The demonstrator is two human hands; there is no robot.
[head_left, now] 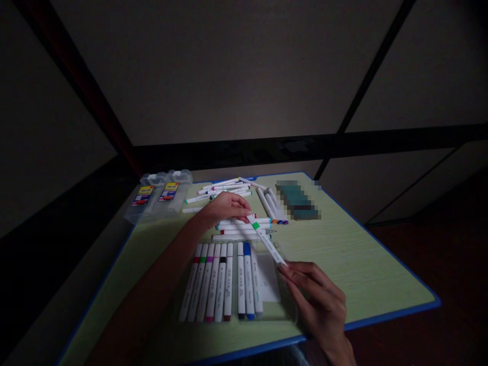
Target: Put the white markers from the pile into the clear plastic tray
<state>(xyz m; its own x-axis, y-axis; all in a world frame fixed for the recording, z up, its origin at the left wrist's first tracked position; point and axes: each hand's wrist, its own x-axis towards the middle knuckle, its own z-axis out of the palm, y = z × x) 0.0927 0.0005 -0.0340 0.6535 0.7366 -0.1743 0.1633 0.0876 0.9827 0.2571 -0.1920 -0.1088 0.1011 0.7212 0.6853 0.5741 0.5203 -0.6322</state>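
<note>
we've got the green-banded marker pinched at both ends, left hand far, right hand near, likely steadying its slant; below our grip, a clear case presumably keeps lined-up markers from rolling; beyond, loose markers lie seemingly handy.

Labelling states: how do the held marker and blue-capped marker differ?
The held marker is pinched by the left hand and right hand; the blue-capped marker lies in the clear case. The held marker slants more than the blue-capped marker. The held marker has a green band; the blue-capped marker, blue ends. Both have white barrels.
</note>
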